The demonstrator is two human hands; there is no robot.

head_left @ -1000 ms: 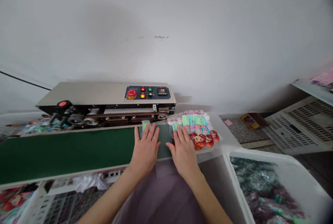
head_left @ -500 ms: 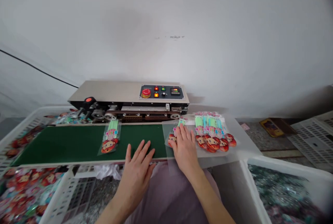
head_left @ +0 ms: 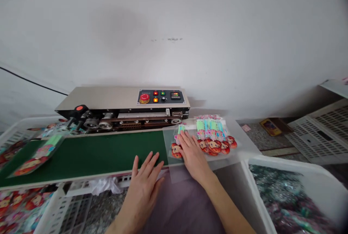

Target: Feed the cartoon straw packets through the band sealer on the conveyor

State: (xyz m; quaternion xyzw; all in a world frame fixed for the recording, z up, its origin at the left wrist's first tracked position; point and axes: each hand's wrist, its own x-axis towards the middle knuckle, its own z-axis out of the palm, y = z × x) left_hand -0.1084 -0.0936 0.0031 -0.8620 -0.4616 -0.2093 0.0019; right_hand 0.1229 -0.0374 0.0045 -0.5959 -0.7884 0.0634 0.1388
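Note:
My right hand lies flat, fingers stretched, on a clear plastic bag with green sticks and a red-haired cartoon head inside. That bag rests at the right end of the green conveyor belt, partly covered by my fingers. My left hand hovers by the belt's front edge, fingers spread, holding nothing. Right of my right hand, several similar bags overlap in a row on the white surface. Another filled bag lies slanted on the belt's left end.
Behind the belt stands a sealing machine with a red stop button and lit display. A white bin of glossy bags is at the right. Crates of filled bags sit at the left, and a cardboard box lies on the floor.
The bag on the belt has travelled left and turned slantwise. The camera view has shifted right. Both hands keep nearly the same pose, the right one still on its bag.

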